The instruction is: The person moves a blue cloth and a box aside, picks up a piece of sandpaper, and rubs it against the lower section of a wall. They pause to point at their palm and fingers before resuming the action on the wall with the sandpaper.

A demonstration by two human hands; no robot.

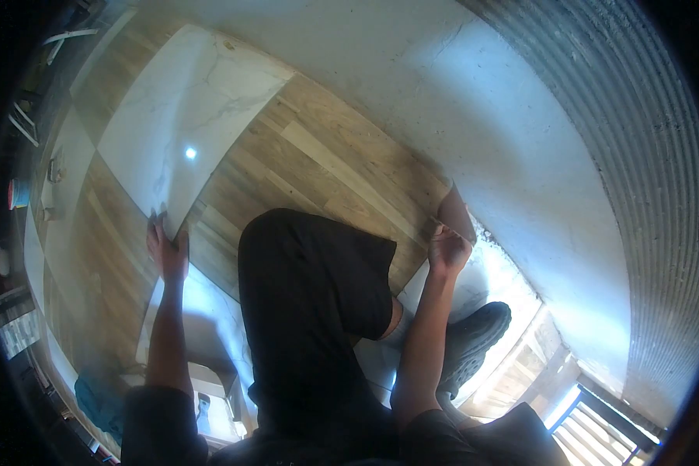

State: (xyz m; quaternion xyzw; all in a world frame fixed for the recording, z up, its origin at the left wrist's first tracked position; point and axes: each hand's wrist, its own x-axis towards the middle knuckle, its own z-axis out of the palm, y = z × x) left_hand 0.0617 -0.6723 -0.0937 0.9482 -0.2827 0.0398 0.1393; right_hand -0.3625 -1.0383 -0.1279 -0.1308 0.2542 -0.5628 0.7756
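Left hand (169,252) lying loosely spread at nine o'clock, by the white marble-patterned section (179,116); right hand (449,252) pinching a brown flap (457,213) at three. Wood-patterned covering (311,159) is lying toward twelve. I'm probably controlling it best pinching evenly.

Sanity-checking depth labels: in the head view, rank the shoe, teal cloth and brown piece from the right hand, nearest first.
1. Brown piece: against the right hand.
2. Shoe: below that hand in view.
3. Teal cloth: lower left of view.
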